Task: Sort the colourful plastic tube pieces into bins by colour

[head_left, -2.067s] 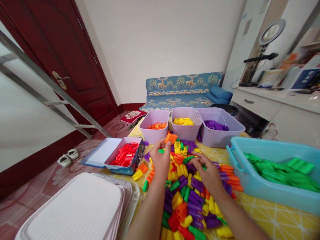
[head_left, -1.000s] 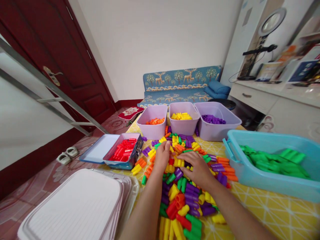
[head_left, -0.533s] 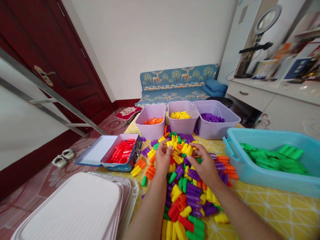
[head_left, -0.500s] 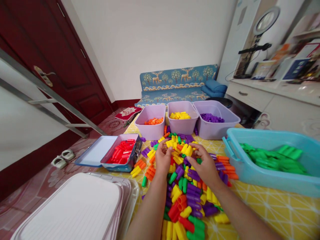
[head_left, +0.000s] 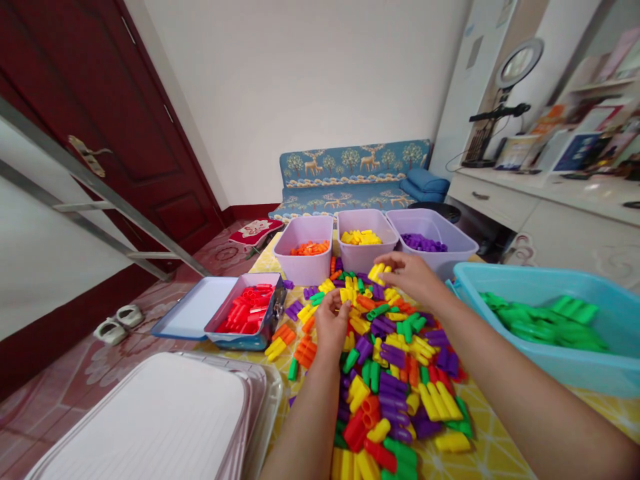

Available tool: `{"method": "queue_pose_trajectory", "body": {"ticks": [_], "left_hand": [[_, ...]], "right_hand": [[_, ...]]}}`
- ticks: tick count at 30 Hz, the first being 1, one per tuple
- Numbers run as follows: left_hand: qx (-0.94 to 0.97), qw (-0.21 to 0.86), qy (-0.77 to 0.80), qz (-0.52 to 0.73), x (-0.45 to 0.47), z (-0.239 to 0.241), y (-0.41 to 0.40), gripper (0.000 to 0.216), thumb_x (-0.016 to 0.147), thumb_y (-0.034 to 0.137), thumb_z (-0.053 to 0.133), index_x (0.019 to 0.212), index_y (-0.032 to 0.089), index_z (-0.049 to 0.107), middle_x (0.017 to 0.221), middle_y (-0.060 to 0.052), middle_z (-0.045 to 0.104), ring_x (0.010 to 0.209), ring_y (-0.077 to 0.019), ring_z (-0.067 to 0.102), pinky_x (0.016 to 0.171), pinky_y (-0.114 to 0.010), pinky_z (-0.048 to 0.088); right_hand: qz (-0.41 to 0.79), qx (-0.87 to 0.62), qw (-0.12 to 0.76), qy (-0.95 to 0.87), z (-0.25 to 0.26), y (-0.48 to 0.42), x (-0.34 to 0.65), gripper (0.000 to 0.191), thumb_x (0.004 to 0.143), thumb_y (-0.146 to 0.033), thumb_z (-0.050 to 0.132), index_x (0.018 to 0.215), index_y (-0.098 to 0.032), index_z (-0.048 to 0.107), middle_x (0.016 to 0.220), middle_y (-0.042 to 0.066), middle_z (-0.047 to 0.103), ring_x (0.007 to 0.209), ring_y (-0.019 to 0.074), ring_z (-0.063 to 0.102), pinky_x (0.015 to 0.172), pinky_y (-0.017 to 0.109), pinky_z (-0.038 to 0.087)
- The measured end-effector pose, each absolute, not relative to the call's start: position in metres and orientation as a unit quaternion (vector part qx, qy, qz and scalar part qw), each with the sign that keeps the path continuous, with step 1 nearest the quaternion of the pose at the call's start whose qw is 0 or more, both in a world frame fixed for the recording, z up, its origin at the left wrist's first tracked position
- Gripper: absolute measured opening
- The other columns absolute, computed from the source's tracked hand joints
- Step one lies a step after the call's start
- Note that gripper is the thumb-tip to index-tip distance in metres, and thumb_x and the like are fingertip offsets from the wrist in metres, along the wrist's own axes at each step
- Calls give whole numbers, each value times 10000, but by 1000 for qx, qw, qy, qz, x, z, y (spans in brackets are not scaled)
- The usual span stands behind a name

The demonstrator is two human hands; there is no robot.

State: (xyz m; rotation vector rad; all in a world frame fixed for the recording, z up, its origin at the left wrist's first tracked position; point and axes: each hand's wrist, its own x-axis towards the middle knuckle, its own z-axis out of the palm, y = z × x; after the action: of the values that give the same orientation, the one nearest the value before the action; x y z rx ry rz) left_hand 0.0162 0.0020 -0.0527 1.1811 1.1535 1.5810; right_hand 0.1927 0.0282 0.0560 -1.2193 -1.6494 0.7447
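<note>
Pinched in the fingers of my right hand is a yellow plastic tube block, raised just in front of the middle lilac bin. My left hand hovers over the left side of the pile, its fingers curled in on another yellow block; the fingers partly hide their grip. Beneath both hands spreads a mixed heap of tube blocks in yellow, purple, green, orange and red. The middle bin holds yellow blocks.
Orange blocks lie in the left lilac bin, purple ones in the right lilac bin. A turquoise tub of green blocks stands right. An open tin holds red blocks. Stacked white lids occupy the near left.
My right hand has moved up and away from the pile toward the middle bin, carrying a yellow block. My left hand has stayed over the pile, slightly lower in view.
</note>
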Motion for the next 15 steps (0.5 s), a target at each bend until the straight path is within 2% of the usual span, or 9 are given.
{"method": "queue_pose_trajectory", "body": {"ticks": [2, 4, 6, 8, 10, 12, 15], "left_hand": [[475, 414, 458, 627, 16, -54, 2, 315, 715, 226, 646, 1016, 136, 621, 913, -78, 708, 773, -161, 657, 718, -278, 527], [472, 407, 465, 629, 16, -55, 2, 317, 721, 232, 643, 1023, 137, 636, 908, -76, 711, 771, -167, 658, 708, -280, 528], [475, 392, 475, 628, 15, -56, 2, 325, 738, 243, 632, 1047, 144, 649, 909, -74, 713, 774, -176, 658, 702, -290, 528], [491, 370, 486, 621, 15, -56, 1, 337, 758, 256, 614, 1076, 153, 658, 910, -69, 715, 780, -182, 657, 714, -303, 526], [518, 343, 496, 607, 15, -53, -1, 348, 768, 261, 596, 1092, 151, 663, 895, -63, 715, 784, -186, 653, 727, -309, 521], [538, 313, 512, 592, 14, -48, -5, 351, 761, 237, 577, 1087, 146, 670, 883, -58, 714, 792, -189, 650, 730, -307, 515], [564, 279, 521, 577, 12, -39, -10, 322, 748, 164, 512, 1007, 162, 703, 934, -58, 716, 888, -201, 648, 810, -322, 501]], "right_hand": [[279, -466, 573, -613, 67, 38, 188, 487, 655, -210, 618, 1142, -184, 628, 1128, 96, 654, 794, 183, 663, 711, 320, 535], [268, -441, 616, -595, 70, 37, 180, 590, 681, -223, 615, 1266, -215, 536, 1299, 113, 553, 919, 201, 663, 768, 334, 536], [267, -446, 585, -622, 61, 26, 172, 547, 707, -234, 602, 1249, -206, 539, 1305, 125, 538, 949, 212, 662, 760, 335, 545], [252, -467, 519, -670, 43, 12, 167, 392, 737, -236, 566, 1123, -187, 615, 1214, 122, 585, 901, 213, 670, 733, 344, 555], [183, -493, 469, -710, 21, -2, 167, 337, 734, -204, 562, 1061, -196, 646, 1138, 100, 627, 949, 226, 649, 856, 395, 524], [121, -526, 418, -731, 1, -12, 174, 348, 729, -191, 577, 1069, -190, 650, 1121, 108, 643, 1050, 260, 610, 960, 446, 461], [69, -587, 338, -732, -18, -18, 189, 428, 728, -217, 610, 1153, -166, 628, 1186, 150, 633, 1131, 317, 572, 992, 498, 420]]}}
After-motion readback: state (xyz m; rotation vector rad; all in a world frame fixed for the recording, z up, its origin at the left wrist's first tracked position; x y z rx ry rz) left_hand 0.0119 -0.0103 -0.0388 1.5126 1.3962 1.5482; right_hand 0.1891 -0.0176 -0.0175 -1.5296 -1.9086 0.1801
